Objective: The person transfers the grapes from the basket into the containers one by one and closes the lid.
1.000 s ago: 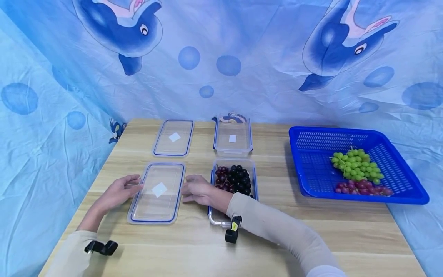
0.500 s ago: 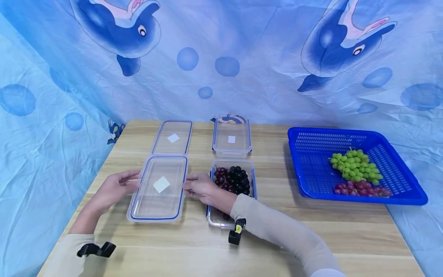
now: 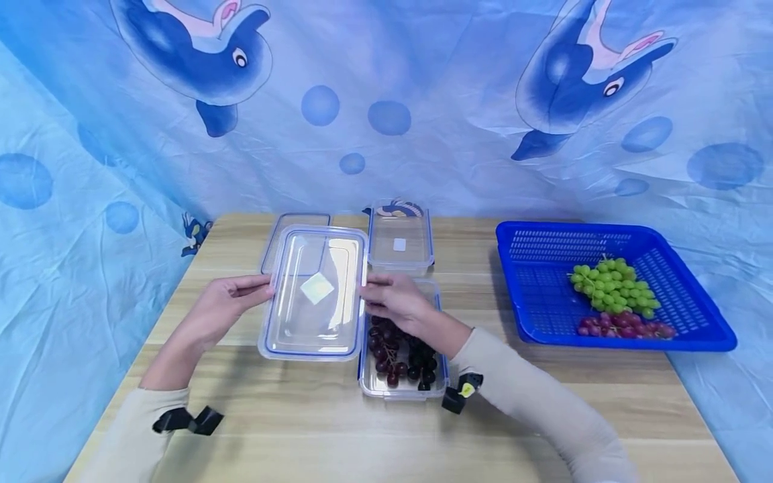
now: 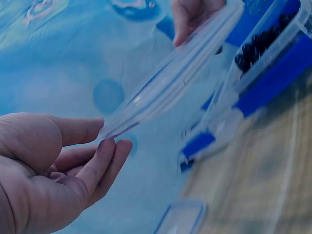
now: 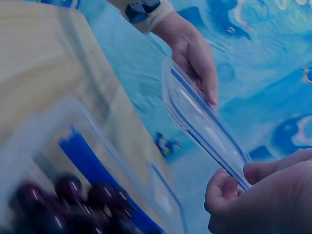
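A clear plastic lid [image 3: 302, 322] with a blue seal and a white square label is held up above the table. My left hand [image 3: 220, 308] pinches its left edge between thumb and fingers, plainly seen in the left wrist view. On the opposite edge my right hand [image 3: 401, 302] pinches it too, as the right wrist view confirms. Beneath and beyond the right hand stands a clear container [image 3: 404, 389] with dark red grapes [image 3: 386, 352] and black grapes [image 3: 423, 365] inside; the hand and wrist hide part of it.
Behind lies a second lid [image 3: 280, 245], partly covered by the held one. A second clear container [image 3: 401, 258] stands at the back. On the right, a blue basket [image 3: 525, 295] bears green grapes [image 3: 616, 285] and red grapes [image 3: 625, 325]. A patterned curtain [image 3: 447, 161] hangs behind the wooden table [image 3: 338, 429].
Both hands have taken hold of the front lid and lifted it off the table. It has moved right and away, toward the grape container, and now overlaps the rear lid in view.
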Demonstrator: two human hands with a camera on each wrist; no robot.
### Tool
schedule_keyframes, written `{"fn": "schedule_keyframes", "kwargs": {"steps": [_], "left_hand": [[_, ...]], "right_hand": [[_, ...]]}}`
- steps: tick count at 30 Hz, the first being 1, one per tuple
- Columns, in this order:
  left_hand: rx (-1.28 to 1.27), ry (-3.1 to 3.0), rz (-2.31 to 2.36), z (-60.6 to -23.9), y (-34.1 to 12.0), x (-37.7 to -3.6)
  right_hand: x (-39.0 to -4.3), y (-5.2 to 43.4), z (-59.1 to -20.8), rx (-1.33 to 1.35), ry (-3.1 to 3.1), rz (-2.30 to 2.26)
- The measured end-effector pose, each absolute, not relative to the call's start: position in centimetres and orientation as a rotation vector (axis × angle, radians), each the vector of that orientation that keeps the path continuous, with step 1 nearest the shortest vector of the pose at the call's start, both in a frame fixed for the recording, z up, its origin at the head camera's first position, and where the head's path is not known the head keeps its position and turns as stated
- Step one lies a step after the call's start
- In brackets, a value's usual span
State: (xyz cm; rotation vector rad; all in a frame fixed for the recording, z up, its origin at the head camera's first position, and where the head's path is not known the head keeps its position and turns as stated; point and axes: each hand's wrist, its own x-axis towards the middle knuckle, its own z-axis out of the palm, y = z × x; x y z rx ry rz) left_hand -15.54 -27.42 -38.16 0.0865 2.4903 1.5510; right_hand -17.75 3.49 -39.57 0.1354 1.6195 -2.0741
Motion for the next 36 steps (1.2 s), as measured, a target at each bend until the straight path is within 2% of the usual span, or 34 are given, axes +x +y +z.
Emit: {"fn": "schedule_keyframes", "kwargs": {"steps": [8,16,29,36], "left_hand": [[0.224,2.396,1.582,-37.6,-22.1,-18.2],[0.325,2.331,1.607,-38.7,-17.9,-21.9],[0.366,2.411,1.654,-39.6,-14.5,-23.9],[0.584,2.558,1.708,-39.7,-14.0,-23.9]], "right_hand": [[-19.8,9.1,-37.6,0.133,1.684,-2.116],[-21.8,13.4,-37.4,0.111,1.763,-2.145],[-22.8,15.5,-37.4,0.131,2.073,-2.091],[-22.3,16.3,-37.3,-0.007,2.309,-2.104]]}}
